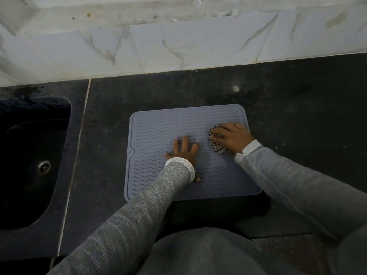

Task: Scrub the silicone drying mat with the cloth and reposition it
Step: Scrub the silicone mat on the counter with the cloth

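Nearest me, my left hand (183, 150) lies flat with fingers spread, pinning the silicone drying mat (158, 139) on the dark bench (288, 108). Farther, at the mat's right edge, my right hand (231, 136) clenches the checked cloth (215, 144); unscrubbed ridges stretch leftward toward the sink (33, 159).

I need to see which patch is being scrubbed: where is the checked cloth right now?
In the head view the black-and-white checked cloth is bunched under the right hand, near the right edge of the grey ribbed silicone mat.
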A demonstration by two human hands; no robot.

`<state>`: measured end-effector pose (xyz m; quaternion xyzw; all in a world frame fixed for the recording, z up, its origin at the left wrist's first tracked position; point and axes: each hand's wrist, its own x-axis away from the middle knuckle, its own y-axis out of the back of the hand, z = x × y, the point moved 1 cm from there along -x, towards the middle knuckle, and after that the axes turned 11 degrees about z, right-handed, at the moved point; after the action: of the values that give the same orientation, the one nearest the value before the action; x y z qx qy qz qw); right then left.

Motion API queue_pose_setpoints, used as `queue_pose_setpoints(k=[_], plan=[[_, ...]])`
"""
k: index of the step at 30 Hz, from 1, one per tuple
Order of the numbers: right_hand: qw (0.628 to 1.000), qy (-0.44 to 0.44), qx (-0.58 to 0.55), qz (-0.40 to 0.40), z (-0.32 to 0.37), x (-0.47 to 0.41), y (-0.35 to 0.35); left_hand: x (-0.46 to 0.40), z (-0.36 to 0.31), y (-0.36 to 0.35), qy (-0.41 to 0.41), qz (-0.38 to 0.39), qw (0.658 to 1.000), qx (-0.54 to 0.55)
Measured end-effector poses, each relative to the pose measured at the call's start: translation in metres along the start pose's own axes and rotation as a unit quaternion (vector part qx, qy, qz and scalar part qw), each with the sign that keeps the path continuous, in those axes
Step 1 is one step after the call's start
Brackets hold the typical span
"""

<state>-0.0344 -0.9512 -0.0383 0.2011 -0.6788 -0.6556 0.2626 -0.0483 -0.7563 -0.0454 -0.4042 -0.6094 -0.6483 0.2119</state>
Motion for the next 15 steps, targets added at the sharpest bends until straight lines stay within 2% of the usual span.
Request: queue_pose_setpoints(k=[4, 8, 12, 15], plan=[[0.998, 0.020, 0.037, -0.038, -0.026, 0.029, -0.011, 0.000, 0.001, 0.000, -0.003, 0.000, 1.000, 0.003], [0.999, 0.003, 0.053, 0.003, -0.045, 0.048, -0.009, -0.001, 0.001, 0.001, -0.001, 0.006, 1.000, 0.006], [0.999, -0.033, -0.006, -0.014, -0.034, 0.031, 0.000, -0.002, 0.000, 0.001, 0.001, 0.006, 1.000, 0.003], [1.000, -0.008, -0.012, -0.013, -0.009, 0.009, -0.002, -0.002, 0.000, 0.000, 0.001, 0.005, 1.000, 0.001]])
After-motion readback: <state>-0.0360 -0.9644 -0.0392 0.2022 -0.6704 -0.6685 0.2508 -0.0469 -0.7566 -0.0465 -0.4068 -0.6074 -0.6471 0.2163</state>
